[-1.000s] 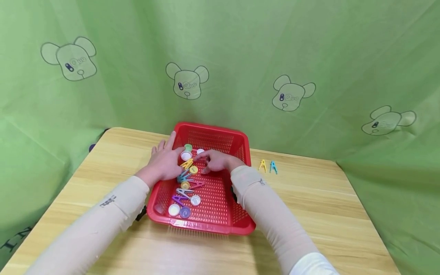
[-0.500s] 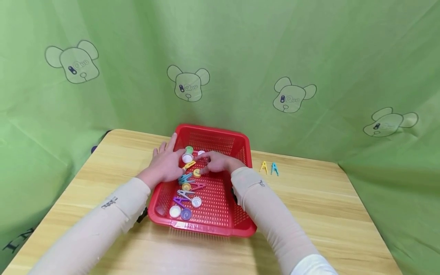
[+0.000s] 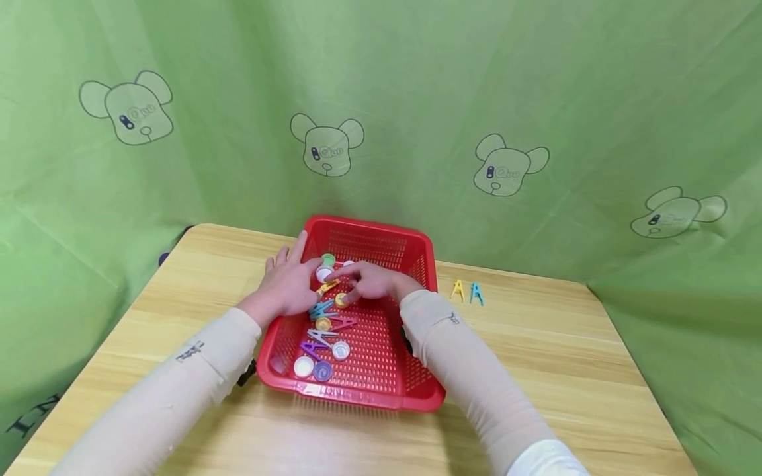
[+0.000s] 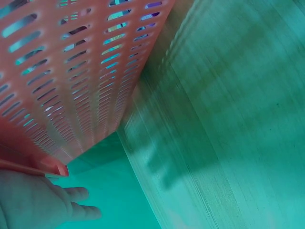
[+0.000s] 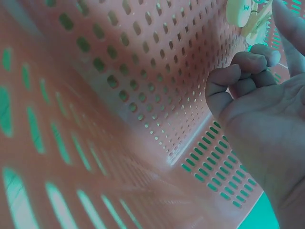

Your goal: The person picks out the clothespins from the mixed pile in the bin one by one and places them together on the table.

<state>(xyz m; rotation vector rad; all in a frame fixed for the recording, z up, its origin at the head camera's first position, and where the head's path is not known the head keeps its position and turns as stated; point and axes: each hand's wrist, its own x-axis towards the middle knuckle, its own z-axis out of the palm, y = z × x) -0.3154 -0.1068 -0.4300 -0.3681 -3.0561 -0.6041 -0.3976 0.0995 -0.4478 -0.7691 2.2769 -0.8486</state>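
In the head view my left hand (image 3: 286, 284) lies over the left rim of a red plastic basket (image 3: 381, 398), fingers spread. Its outer fingers reach past the rim in the left wrist view; its inner fingertips are beside a white bottle cap (image 3: 324, 274) and a yellow clothespin (image 3: 329, 287). My right hand (image 3: 375, 281) is inside the basket, its index finger stretched toward that clothespin and white cap. Its thumb is at a yellow cap (image 3: 341, 301). The right wrist view shows the other fingers curled around nothing. Contact at the fingertips is too small to tell.
Nearer in the basket lie blue clothespins (image 3: 322, 309), a pink clothespin (image 3: 343, 322), a grey clothespin (image 3: 321, 337), a purple clothespin (image 3: 311, 348) and several caps. A yellow clothespin (image 3: 457, 290) and a blue clothespin (image 3: 477, 293) lie on the table to the right. Green cloth (image 3: 417, 99) hangs behind.
The yellow clothespin beside my left hand has turned and the yellow cap has shifted slightly right. My right index finger has moved a little left and down. My left hand stays at the rim.
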